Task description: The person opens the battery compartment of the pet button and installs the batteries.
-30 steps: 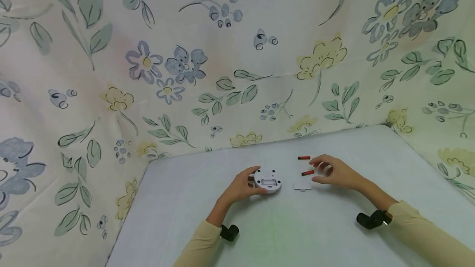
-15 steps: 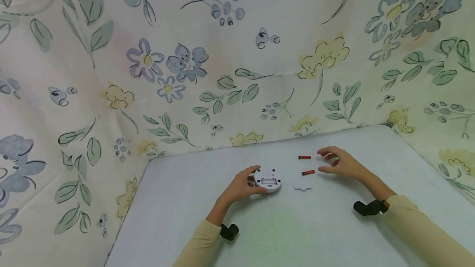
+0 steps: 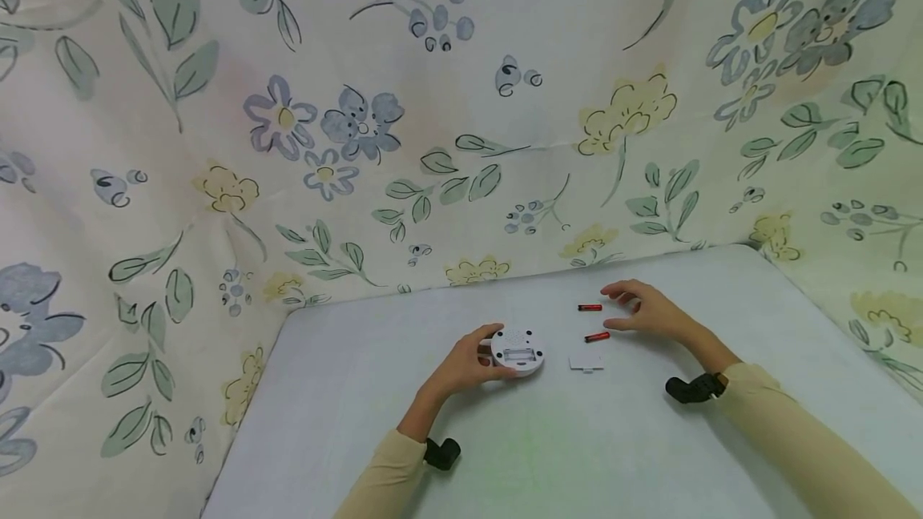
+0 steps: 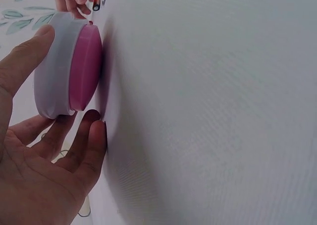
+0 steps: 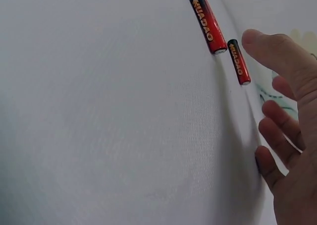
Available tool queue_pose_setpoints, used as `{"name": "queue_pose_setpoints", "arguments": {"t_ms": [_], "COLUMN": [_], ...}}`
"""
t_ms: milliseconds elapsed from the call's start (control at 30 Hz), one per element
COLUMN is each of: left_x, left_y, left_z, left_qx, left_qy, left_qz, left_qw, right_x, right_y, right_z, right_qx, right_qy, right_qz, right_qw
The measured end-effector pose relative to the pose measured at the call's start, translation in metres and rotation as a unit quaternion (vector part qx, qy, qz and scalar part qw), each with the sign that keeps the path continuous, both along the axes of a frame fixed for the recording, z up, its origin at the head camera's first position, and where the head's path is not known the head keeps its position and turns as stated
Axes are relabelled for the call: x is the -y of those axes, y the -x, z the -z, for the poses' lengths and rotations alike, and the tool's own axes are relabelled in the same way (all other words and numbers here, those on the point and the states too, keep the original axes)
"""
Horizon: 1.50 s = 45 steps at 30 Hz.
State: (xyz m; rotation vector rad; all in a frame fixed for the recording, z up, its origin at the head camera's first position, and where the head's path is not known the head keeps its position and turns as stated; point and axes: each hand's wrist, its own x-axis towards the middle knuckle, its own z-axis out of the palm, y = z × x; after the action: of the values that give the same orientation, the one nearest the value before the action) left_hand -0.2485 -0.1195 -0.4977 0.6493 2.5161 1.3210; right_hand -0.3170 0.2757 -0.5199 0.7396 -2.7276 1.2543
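Two hands work over a pale grey desk (image 3: 548, 455) hemmed in on three sides by a flowered cloth backdrop (image 3: 433, 102). Nearest the viewer, both forearms come in wearing tan sleeves, each with a small black camera strapped at the wrist. The left hand (image 3: 465, 363) curls its fingers and thumb round the side of a round white device (image 3: 517, 350) that lies on the desk with its underside up, an oblong recess showing in that face. From the left wrist view the same device (image 4: 69, 69) shows a white rim and a pink face turned down against the desk, with the thumb on the rim and the fingers (image 4: 74, 145) below it.

Just right of the device lies a small white cover plate (image 3: 586, 362), flat on the desk and apart from both hands. A little farther off lies the near battery (image 3: 597, 336), red and black, and beyond it the far battery (image 3: 590, 307), the two well clear of each other in the head view. The right hand (image 3: 642, 312) hovers just to the right of both batteries with its fingers loosely spread and gripping nothing. From the right wrist view the fingertips (image 5: 262, 44) sit just beside the end of the smaller-looking battery (image 5: 239, 61), the other battery (image 5: 208, 23) lying close by; I cannot tell whether a fingertip touches either one.
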Motion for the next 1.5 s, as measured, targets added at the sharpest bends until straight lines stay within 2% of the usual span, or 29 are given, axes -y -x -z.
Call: {"name": "queue_pose_setpoints", "arguments": {"t_ms": [300,700,967,1500], "left_x": [0.003,0.002,0.001,-0.001], "left_y": [-0.003,-0.003,-0.004,-0.001], "left_z": [0.001,0.002,0.002,0.000], "left_qx": [0.000,0.001,-0.002,-0.001], "left_qy": [-0.005,-0.006,-0.009,0.001], "left_qz": [0.000,0.000,0.001,0.002], "left_qw": [1.0000,1.0000,1.0000,1.0000], "right_x": [0.012,0.016,0.010,0.001], "right_y": [0.012,0.014,0.013,0.002], "right_z": [0.006,0.004,0.002,-0.001], "right_qx": [-0.006,-0.005,0.007,-0.007], "right_qy": [-0.012,-0.038,-0.003,0.017], "right_qz": [-0.007,0.013,0.000,0.017], "right_qw": [1.000,0.999,1.000,1.000]}}
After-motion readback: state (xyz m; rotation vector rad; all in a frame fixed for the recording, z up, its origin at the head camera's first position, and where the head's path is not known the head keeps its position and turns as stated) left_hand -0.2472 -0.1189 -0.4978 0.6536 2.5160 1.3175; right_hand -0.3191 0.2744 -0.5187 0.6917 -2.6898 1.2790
